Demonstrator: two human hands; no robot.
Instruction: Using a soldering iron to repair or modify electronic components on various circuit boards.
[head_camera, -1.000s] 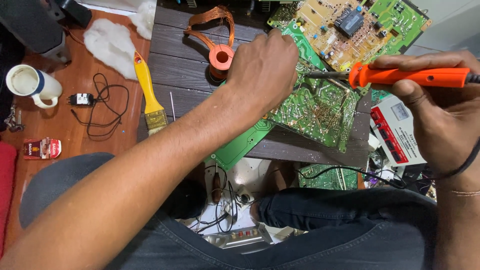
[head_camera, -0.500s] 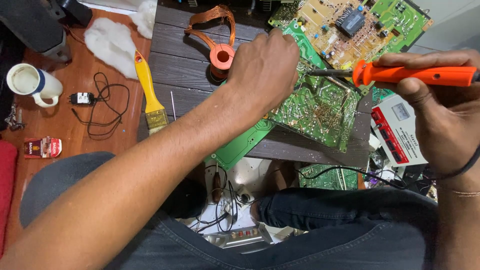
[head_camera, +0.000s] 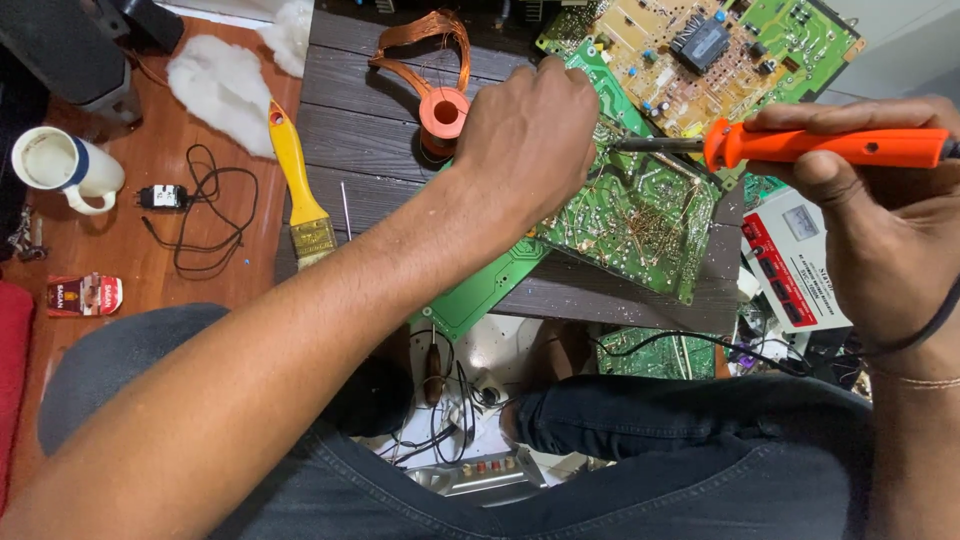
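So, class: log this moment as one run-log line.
left hand: pressing on green circuit board | right hand: gripping orange soldering iron | tip: over board | yellow brush: idle

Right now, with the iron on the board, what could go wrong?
1. The left hand rests on the green board right beside the tip of the orange soldering iron; a slip could burn the fingers.
2. The board lies at the edge of the dark tabletop, partly overhanging the lap; pressure could tip it.
3. The iron's cord runs over the right hand and its wrist; a snag could jerk the tip across the bare leads.
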